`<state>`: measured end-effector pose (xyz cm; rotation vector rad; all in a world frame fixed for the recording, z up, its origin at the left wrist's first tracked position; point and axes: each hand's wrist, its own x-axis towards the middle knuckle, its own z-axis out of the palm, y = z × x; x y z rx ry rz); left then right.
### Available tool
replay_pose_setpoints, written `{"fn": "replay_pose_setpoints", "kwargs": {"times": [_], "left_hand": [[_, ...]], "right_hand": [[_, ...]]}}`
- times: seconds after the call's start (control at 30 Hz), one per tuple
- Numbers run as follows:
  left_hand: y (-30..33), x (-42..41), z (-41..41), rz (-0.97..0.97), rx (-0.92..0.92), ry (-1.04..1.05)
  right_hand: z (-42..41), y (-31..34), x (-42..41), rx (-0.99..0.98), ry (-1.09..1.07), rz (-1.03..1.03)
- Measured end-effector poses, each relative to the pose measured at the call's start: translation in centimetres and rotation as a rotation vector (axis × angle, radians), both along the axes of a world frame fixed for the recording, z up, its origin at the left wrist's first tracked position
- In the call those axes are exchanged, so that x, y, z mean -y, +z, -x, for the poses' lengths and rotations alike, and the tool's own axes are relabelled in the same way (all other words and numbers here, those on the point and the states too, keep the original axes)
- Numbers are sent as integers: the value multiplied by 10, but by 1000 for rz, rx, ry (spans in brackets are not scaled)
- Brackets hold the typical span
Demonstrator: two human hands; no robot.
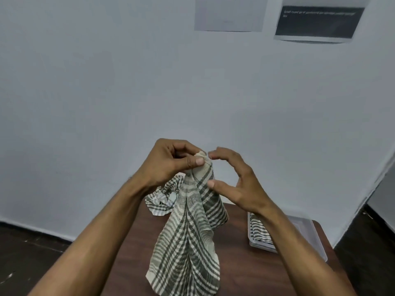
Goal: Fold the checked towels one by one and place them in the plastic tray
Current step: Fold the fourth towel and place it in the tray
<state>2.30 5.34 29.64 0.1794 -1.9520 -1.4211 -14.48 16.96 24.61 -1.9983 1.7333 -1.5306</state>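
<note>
A green-and-cream checked towel [188, 238] hangs unfolded above the table. My left hand [171, 161] pinches its top corner between thumb and fingers. My right hand [233, 184] is right beside that corner with spread, curved fingers; its thumb touches the cloth lower down and its fingertips are near the top edge. A clear plastic tray [310, 236] sits at the table's right side, and a folded checked towel [259, 229] lies inside it, partly hidden by my right forearm. Another crumpled checked towel [162, 199] lies on the table behind the hanging one.
The dark wooden table [132, 242] stands against a pale wall [106, 103]. Two printed sheets [228, 16] hang high on the wall. Dark floor [25, 248] shows on both sides of the table.
</note>
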Motion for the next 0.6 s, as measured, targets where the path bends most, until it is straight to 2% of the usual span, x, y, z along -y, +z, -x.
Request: {"fn": "replay_pose_setpoints", "kwargs": {"times": [0.1,0.2,0.27,0.37,0.5,0.6], "left_hand": [[9,2,-4,75,-7,-4],[8,9,-6,111,-35,108],[6,14,-9,91,-55,187],[4,18,-13,66,-44,209],[2,9,-8,152,0,115],[-1,5,-1,245,-14,173]], "right_hand": [[-3,4,7,-10,115,-70],[-5,-2,11,-74,151,-109],[-4,-6,7,-46,162,-160],[-3,-7,0,92,215,-153],[-17,2,4,346,235,-66],[-26,3,11,398,203,-34]]}}
